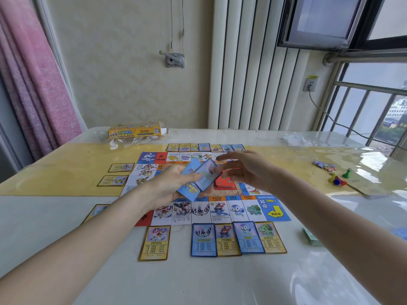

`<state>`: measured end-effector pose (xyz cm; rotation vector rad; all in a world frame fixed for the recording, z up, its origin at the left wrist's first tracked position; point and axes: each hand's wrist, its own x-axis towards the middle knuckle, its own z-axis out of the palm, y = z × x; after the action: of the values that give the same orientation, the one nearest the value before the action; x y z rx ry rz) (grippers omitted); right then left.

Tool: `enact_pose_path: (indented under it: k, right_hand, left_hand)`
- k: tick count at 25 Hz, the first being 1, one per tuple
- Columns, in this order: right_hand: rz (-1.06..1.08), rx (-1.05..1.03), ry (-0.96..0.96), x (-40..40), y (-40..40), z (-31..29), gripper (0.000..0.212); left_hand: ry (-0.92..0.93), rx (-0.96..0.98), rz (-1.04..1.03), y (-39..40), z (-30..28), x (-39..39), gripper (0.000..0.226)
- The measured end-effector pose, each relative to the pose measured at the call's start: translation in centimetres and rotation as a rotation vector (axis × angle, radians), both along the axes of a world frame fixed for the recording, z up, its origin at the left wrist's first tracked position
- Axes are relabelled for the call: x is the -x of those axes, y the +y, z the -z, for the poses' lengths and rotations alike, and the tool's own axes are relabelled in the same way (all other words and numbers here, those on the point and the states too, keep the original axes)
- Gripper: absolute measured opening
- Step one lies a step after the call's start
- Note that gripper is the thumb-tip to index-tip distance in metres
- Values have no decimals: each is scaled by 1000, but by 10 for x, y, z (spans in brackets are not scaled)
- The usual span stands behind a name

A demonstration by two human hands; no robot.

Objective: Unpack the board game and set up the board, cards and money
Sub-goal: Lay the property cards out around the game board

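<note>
The paper game board (271,209) lies flat in the middle of the table. Property cards lie along its edges: a row at the near edge (239,238), a row at the far edge (206,147) and some at the left (120,167). My left hand (169,186) grips a small stack of blue cards (198,177) above the board. My right hand (241,167) pinches the top card of that stack at its right edge. A red card pile (224,182) sits on the board under my right hand. Folded money (310,236) lies at the right.
The yellow game box (136,130) lies on crumpled clear wrap at the far left. Coloured pawns (338,178) and small tokens (324,166) sit at the right. More clear wrap (295,137) lies at the far right. A window and wall socket are beyond the table.
</note>
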<state>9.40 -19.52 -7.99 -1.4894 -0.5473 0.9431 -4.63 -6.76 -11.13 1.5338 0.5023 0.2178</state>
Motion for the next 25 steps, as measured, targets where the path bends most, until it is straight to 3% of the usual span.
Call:
enact_pose_path:
  k: [4, 8, 15, 19, 22, 25]
  right_hand:
    - [27, 49, -173, -8, -5, 1, 29]
    - [-57, 53, -175, 1, -2, 5, 22]
    - [-69, 74, -330, 14, 11, 7, 6]
    - [13, 105, -448, 12, 11, 8, 4]
    - [132, 28, -409, -6, 3, -7, 20]
    - [173, -57, -282, -28, -8, -25, 17]
  left_hand:
    - [-42, 100, -14, 1, -4, 3, 13]
    - [-47, 98, -7, -1, -6, 2, 14]
    - [36, -67, -25, 4, -1, 10, 9]
    - [33, -54, -132, 14, 0, 17, 13]
    - [46, -88, -224, 21, -6, 13, 17]
    - [23, -91, -212, 13, -17, -8, 8]
